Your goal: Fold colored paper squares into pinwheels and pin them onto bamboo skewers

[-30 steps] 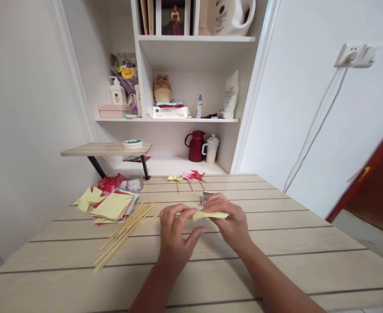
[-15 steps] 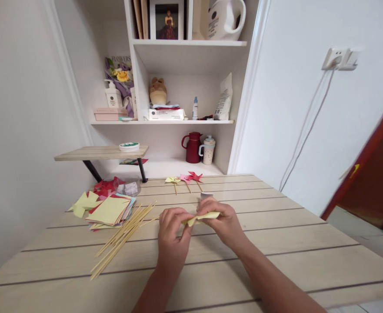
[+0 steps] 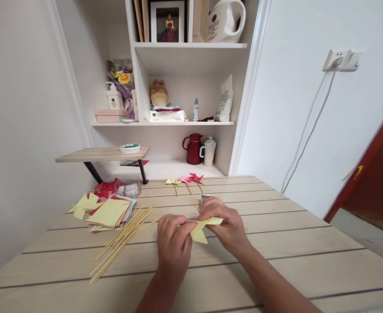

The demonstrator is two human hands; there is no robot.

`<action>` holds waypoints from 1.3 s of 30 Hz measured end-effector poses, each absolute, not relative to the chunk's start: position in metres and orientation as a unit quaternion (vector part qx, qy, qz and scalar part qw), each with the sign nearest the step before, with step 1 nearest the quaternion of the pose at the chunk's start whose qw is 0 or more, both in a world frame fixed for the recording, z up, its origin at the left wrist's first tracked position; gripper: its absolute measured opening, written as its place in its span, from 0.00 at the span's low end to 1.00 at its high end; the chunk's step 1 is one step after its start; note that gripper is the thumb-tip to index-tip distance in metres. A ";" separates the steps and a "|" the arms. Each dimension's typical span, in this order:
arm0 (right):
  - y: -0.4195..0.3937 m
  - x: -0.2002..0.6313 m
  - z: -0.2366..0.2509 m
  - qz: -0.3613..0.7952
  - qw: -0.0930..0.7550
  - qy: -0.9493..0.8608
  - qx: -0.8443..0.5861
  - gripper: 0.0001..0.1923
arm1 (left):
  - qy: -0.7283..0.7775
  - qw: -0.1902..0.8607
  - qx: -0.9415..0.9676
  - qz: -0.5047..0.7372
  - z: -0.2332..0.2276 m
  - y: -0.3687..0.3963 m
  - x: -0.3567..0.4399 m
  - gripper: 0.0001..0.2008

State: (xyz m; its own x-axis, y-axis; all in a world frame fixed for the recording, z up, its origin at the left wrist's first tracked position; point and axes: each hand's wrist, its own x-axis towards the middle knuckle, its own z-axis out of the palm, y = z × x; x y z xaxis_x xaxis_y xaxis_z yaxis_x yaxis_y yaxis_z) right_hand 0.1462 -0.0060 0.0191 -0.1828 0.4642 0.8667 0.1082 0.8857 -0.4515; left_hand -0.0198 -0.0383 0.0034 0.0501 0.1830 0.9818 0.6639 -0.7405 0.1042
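A pale yellow paper pinwheel is held between both hands above the table's middle. My left hand pinches its left side, fingers closed. My right hand grips the right side, where one folded blade sticks out; another blade points down toward me. Just behind my right hand lies a small grey item, mostly hidden. To the left of my left hand, a loose bundle of thin wooden sticks lies on the table. One stick's tip reaches close to that hand.
Yellow, pink and red pinwheels on sticks lie at the back. On the left are a stack of coloured paper squares, red folded pieces, a clear container and a small raised shelf. A red jug stands behind.
The yellow paper has been tilted, so a blade now hangs toward me below my fingers. My hands have shifted slightly, still gripping it. The camera view has moved a little.
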 end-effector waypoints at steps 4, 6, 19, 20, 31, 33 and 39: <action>-0.006 0.148 0.020 0.140 0.600 -0.769 -0.172 0.03 | -0.308 0.188 -0.700 -0.616 0.002 -0.039 -0.020 0.15; -0.006 0.148 0.021 0.127 0.596 -0.776 -0.166 0.04 | -0.312 0.180 -0.702 -0.614 0.001 -0.039 -0.021 0.16; 0.005 0.159 0.012 0.193 0.615 -0.725 -0.242 0.03 | -0.396 -0.016 -0.668 -0.630 -0.003 -0.039 -0.027 0.15; 0.008 0.162 0.010 0.207 0.625 -0.708 -0.255 0.03 | -0.408 -0.043 -0.648 -0.642 -0.004 -0.039 -0.030 0.17; 0.020 0.170 0.006 0.377 0.684 -0.522 -0.342 0.08 | -0.615 0.048 -0.547 -0.566 -0.018 -0.020 -0.104 0.12; 0.020 0.170 0.007 0.390 0.677 -0.515 -0.351 0.09 | -0.620 0.079 -0.575 -0.528 -0.021 -0.015 -0.103 0.12; 0.016 0.167 0.014 0.420 0.664 -0.507 -0.354 0.11 | -0.642 0.113 -0.634 -0.415 -0.025 -0.008 -0.093 0.13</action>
